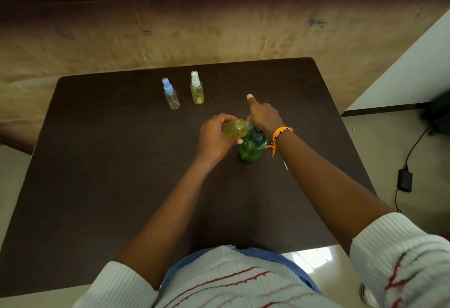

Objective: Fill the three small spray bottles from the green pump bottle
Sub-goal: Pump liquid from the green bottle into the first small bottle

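dark brown table [102, 161] against a tan wall | left hand [214, 137] grasps an uncapped small spray bottle [235, 128], tilted, its neck at the pump of the green pump bottle [252, 147]; right hand [264, 115] presses on the pump head, one finger stretched out; orange bracelet [280, 132] on the right wrist | blue-capped spray bottle [171, 94] and white-capped spray bottle [196, 88] stand side by side, well apart from the hands

A dark brown table [109, 186] fills the middle. On the floor to the right lies a black charger [404, 181] with its cord [414, 147].
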